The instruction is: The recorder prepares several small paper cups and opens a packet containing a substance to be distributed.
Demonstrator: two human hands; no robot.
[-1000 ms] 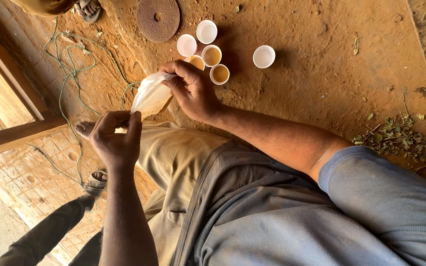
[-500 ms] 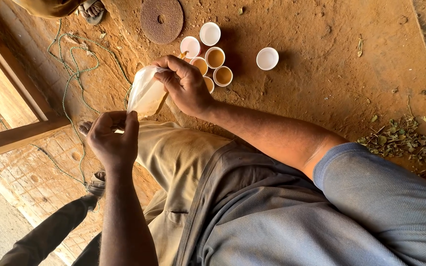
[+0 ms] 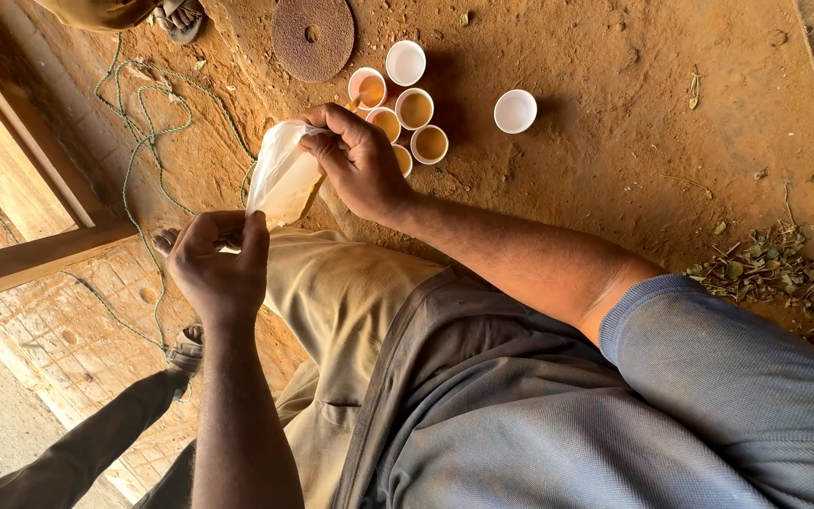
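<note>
On the dusty earth floor [image 3: 633, 141], seen from the head camera, we held a clear plastic bag [image 3: 283, 177] of pale brown liquid above a cluster of small cups [image 3: 405, 113]. Our right hand [image 3: 355, 160] had a closed grip around the upper end of the bag, near the cups. Our left hand [image 3: 219, 259] pinched the lower corner of it between thumb and fingers. The bag hung between both hands, close above our knee in beige trousers [image 3: 341, 292].

We judged that the bag could slip, because the plastic looked thin, soft and wet, and then the liquid would spill on the soil. A thin stream also seemed to fall toward one cup, so a small shake of the hand could miss the narrow rim.

The cups were round, white and smooth; several held brown liquid, and one empty cup [image 3: 515, 110] stood apart to the right. A rough, flat grinding disc [image 3: 313, 38] lay near them. A thin green cord [image 3: 143, 141] curled over the ground, and dry leaves [image 3: 774, 273] lay at the right. Another person's sandal [image 3: 179, 19] showed at the top.
</note>
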